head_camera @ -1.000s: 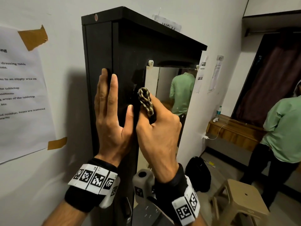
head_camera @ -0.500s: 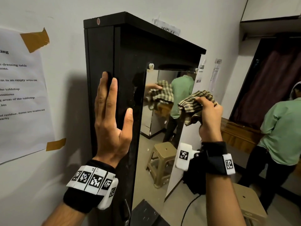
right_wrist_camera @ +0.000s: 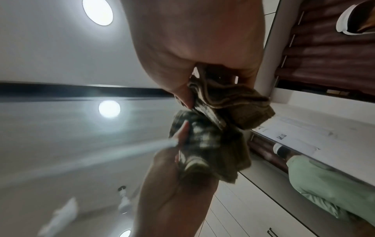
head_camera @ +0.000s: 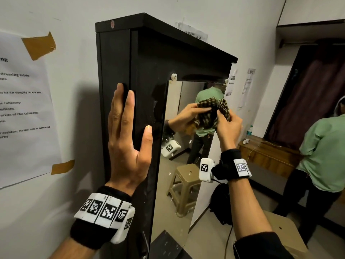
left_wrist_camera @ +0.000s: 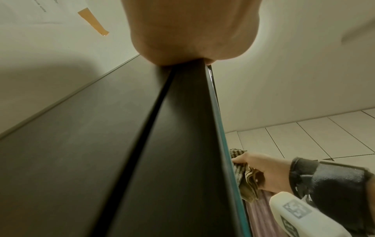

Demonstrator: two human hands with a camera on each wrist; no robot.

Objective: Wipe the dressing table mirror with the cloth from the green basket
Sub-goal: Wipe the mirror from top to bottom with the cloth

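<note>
Our left hand [head_camera: 128, 139] lies flat, fingers straight, against the black cabinet [head_camera: 149, 62] side. Right of it, one mirror [head_camera: 184, 146] carries one checked cloth [head_camera: 224, 107], bunched against the glass near its upper right edge; our right hand [head_camera: 228, 128] grips it.

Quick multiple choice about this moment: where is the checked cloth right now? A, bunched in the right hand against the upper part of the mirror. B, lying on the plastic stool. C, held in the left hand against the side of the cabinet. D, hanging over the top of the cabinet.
A: the right hand grips the bunched cloth against the upper part of the mirror, while the left hand lies flat on the black cabinet and holds nothing.
</note>
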